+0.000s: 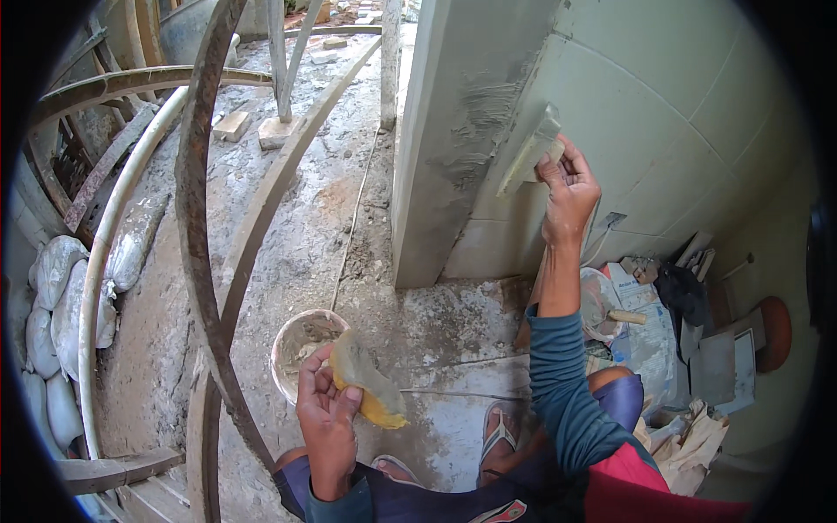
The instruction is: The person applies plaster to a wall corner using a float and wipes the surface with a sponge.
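My left hand [327, 427] is closed on a yellow sponge [370, 383] smeared with grey paste, held just above and beside a round bucket [288, 349] of greyish paste. Raised at the right, my right hand [571, 187] grips a pale, flat, wide-edged scraper [530, 152] with thumb and fingers. The scraper's long edge is beside the corner where a grey plastered pillar [453, 131] meets the light tiled wall [645, 131]; whether it touches cannot be made out. Rough ridged mortar marks the pillar face near the scraper.
Curved wooden strips [200, 174] arch across the left side. Filled sacks [61, 305] are stacked at the far left. Another bucket [597, 301] stands near the wall, beside bags and scraps [645, 314]. A thin cord [356, 213] runs along the dirty floor; crumpled paper [693, 449] lies lower right.
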`<act>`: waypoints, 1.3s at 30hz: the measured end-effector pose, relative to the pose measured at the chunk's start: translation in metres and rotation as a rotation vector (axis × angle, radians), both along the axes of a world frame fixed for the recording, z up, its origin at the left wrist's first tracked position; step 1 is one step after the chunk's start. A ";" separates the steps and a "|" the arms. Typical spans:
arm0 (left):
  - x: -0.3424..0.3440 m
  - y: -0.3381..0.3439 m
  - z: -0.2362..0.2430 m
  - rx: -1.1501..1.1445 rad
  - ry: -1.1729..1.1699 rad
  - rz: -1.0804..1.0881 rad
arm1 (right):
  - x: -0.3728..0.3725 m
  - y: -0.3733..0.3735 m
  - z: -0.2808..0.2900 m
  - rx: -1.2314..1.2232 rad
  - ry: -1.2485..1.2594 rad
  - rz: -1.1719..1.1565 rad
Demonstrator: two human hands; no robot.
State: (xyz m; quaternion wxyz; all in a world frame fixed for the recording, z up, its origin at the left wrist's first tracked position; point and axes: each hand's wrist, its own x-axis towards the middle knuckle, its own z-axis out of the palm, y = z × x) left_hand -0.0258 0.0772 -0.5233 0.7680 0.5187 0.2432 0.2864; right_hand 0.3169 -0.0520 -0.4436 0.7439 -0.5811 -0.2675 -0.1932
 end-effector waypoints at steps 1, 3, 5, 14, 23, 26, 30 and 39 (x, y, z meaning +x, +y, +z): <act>-0.001 0.001 0.000 0.000 0.009 0.002 | 0.004 -0.001 -0.008 -0.007 0.000 0.001; -0.003 0.002 0.000 -0.014 0.021 -0.001 | 0.006 -0.001 -0.019 -0.032 0.047 0.060; -0.003 0.002 -0.001 -0.022 0.035 -0.003 | 0.008 0.007 -0.025 -0.023 0.036 0.073; 0.001 -0.001 0.001 -0.006 0.018 -0.031 | -0.024 0.061 -0.036 -0.034 -0.116 -0.146; 0.003 -0.005 -0.001 0.002 0.024 -0.027 | -0.040 0.104 -0.052 -0.368 -0.471 -0.541; 0.000 -0.003 -0.004 0.016 0.038 -0.027 | -0.056 0.099 -0.069 -0.371 -0.517 -0.300; 0.000 -0.006 -0.001 0.014 0.012 -0.029 | -0.039 0.049 -0.016 -0.279 -0.439 -0.462; -0.001 0.000 -0.001 0.008 0.019 -0.021 | 0.003 0.037 0.037 -0.603 -0.880 -0.566</act>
